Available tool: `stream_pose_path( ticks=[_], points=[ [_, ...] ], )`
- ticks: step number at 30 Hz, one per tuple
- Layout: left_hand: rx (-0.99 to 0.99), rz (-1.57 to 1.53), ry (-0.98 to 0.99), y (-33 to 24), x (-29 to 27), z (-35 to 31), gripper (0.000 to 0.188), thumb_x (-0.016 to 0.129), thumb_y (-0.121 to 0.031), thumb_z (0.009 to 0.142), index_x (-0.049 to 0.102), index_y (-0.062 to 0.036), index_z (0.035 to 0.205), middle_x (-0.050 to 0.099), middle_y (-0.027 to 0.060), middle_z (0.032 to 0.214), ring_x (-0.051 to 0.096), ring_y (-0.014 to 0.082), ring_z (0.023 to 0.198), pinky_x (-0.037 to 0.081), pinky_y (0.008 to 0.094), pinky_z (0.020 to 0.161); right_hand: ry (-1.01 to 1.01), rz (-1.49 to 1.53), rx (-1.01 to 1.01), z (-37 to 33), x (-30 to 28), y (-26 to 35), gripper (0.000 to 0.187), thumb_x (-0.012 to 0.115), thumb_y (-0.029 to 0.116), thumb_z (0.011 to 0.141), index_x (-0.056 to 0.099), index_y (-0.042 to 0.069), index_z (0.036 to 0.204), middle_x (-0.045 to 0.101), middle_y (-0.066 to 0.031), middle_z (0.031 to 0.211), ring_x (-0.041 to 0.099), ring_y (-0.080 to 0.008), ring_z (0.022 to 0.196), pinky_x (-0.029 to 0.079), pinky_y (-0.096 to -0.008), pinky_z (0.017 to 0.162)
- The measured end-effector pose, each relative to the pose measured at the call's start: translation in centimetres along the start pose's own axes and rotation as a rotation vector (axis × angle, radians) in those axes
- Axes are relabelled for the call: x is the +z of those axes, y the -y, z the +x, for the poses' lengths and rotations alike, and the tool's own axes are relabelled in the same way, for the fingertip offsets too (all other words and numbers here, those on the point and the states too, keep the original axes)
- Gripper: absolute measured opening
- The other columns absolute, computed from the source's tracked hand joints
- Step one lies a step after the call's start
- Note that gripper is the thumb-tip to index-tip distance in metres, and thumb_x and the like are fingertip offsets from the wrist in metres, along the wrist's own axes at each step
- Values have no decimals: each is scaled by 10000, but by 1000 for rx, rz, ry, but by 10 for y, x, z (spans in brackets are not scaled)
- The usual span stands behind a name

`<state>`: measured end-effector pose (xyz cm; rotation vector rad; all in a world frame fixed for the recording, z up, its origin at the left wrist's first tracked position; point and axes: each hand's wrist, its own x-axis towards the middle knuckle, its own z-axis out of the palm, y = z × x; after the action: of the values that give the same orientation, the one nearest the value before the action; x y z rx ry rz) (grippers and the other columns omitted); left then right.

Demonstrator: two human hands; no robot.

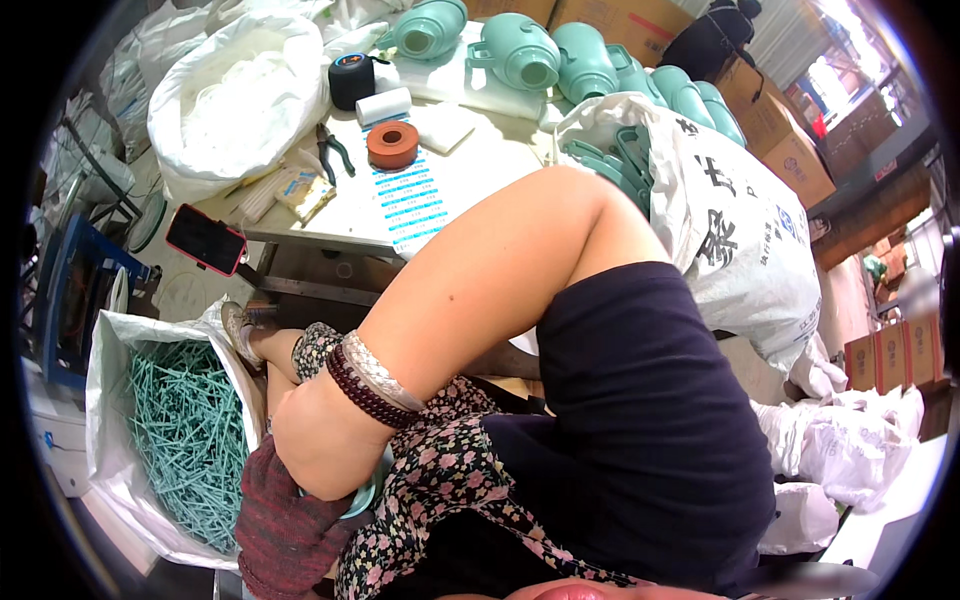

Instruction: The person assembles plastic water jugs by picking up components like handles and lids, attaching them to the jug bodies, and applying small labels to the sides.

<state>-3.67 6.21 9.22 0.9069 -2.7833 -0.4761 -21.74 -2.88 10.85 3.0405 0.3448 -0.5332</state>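
My right arm, in a black sleeve, bends across the picture from the right. Two bracelets, one silver and one of dark beads [372,398], circle its wrist. My right hand [322,445] is low on the left over my lap, back upward, with its fingers hidden. Below it lies dark red cloth [290,515]. Beside the hand, a bit of a pale green plastic piece [366,492] shows its curved edge; whether the hand grips it cannot be made out. My left hand is not in view. A white sack [105,440] of thin green plastic sticks [190,440] stands left of my right hand.
On the table [475,165] lie an orange tape roll [392,145], pliers [333,155] and a black speaker [352,82]. Green jug-shaped bodies [515,52] line its far edge. A white sack [740,230] holds green parts. A phone [205,240] hangs at the table's left edge.
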Motion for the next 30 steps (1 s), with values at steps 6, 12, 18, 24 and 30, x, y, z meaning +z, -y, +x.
stream_pose_path(
  ticks=[6, 12, 18, 24, 30],
  points=[
    [-135, 125, 22, -15, -16, 15, 439, 668, -296, 729, 647, -190, 1154, 476, 213, 1325, 463, 417, 1214, 414, 476, 986, -40, 407, 51, -27, -8, 6, 318, 645, 373, 769, 709, 62, 785, 683, -80, 781, 641, -323, 751, 503, -407, 653],
    [-276, 104, -586, 15, -11, -31, 260, 597, -198, 802, 654, -156, 1052, 463, 157, 1349, 371, 440, 1286, 284, 564, 1073, -1257, 361, 217, -50, 85, -34, 445, 738, 270, 719, 610, 93, 1107, 558, -178, 1172, 525, -364, 1114, 438, -472, 932],
    [-286, 320, -505, 17, -10, -45, 237, 626, -70, 787, 625, -56, 1024, 544, 133, 1139, 421, 404, 1253, 265, 607, 1089, -425, 203, 1814, -284, 229, -103, 246, 529, 160, 844, 674, 78, 1025, 682, -149, 1012, 650, -329, 963, 512, -445, 861],
    [-539, 244, -669, 24, -1, -61, 196, 675, -38, 765, 601, 12, 939, 552, 163, 1130, 485, 374, 1149, 390, 491, 990, -302, 632, 2137, -430, 217, -36, 236, 564, 195, 790, 678, -11, 792, 657, -182, 674, 664, -246, 573, 529, -366, 539],
    [-450, 310, -523, 23, 1, -32, 139, 669, -17, 786, 590, 6, 898, 571, 187, 983, 536, 339, 973, 431, 457, 873, 483, 960, 1871, -347, 208, -4, 210, 656, 211, 761, 703, 7, 761, 698, -102, 728, 671, -201, 656, 543, -348, 602]
  ],
)
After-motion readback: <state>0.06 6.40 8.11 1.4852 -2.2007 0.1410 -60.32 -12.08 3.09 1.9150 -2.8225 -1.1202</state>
